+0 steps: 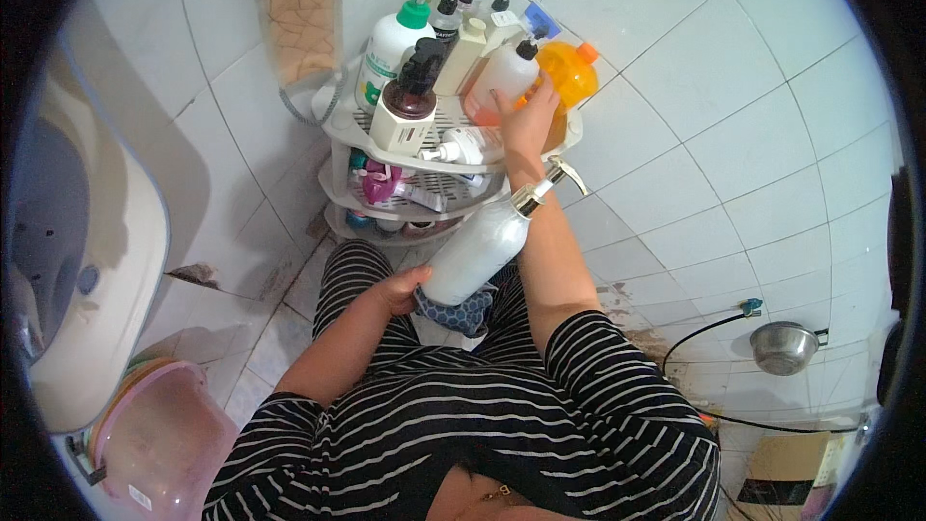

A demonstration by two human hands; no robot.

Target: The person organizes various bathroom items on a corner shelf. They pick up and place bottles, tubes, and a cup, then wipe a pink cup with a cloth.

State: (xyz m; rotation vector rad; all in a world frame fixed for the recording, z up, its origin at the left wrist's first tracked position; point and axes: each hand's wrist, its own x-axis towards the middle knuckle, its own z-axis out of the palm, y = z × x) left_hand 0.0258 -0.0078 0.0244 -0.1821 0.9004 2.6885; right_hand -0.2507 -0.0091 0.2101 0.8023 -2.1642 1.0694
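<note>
My left hand point(403, 291) grips a blue patterned cloth point(456, 312) along with the base of a white pump bottle point(477, 253), which tilts to the right over my lap. The bottle's pump head point(553, 184) is gold and white. On the top tier of a white plastic corner shelf point(448, 163), my right hand point(532, 116) is around a frosted pump bottle point(503, 79) holding pinkish liquid. A bottle of orange liquid point(571, 76) stands just beyond those fingers. Below the right hand, a white pump bottle point(474, 145) lies on its side.
A green-capped pump bottle point(394, 51) and a dark-topped cream bottle point(406, 116) share the top tier. Lower tiers hold tubes and a purple item point(381, 182). Left are a washbasin point(108, 333) and pink plastic tub point(159, 434); a metal bowl point(785, 349) hangs at right.
</note>
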